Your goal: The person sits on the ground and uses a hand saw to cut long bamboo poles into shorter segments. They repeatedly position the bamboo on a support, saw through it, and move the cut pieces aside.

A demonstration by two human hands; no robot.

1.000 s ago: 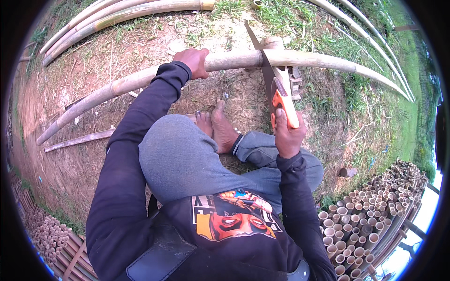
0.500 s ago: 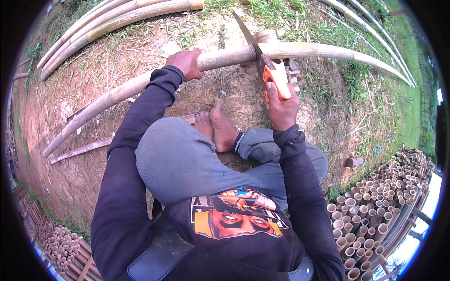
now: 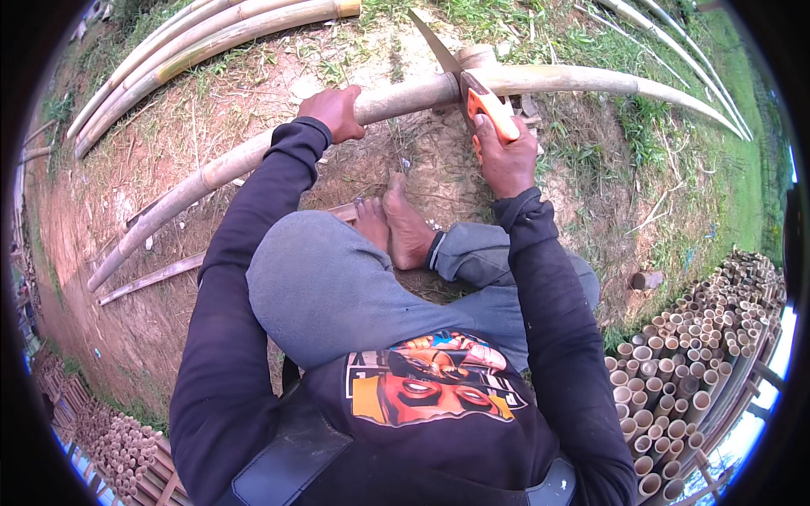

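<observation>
A long bamboo pole [image 3: 405,98] lies across in front of me, from the lower left to the far right. My left hand [image 3: 336,114] is closed around it, left of the middle. In my right hand [image 3: 508,158] is the orange handle of a handsaw [image 3: 439,42]. Its blade crosses the pole at a slant, tip pointing away to the upper left; how deep it sits in the bamboo I cannot tell. Just behind the blade a short round piece [image 3: 477,56] stands by the pole, partly hidden.
Several long bamboo poles [image 3: 228,46] lie at the far left, and thinner ones [image 3: 700,63] at the far right. Stacks of cut bamboo tubes [image 3: 666,363] fill the near right and near left [image 3: 126,447]. My bare feet [image 3: 408,228] rest below the pole.
My right hand and the saw have moved slightly away from me, pushing the blade further across the pole. My left hand keeps its grip on the bamboo; the view has shifted a little.
</observation>
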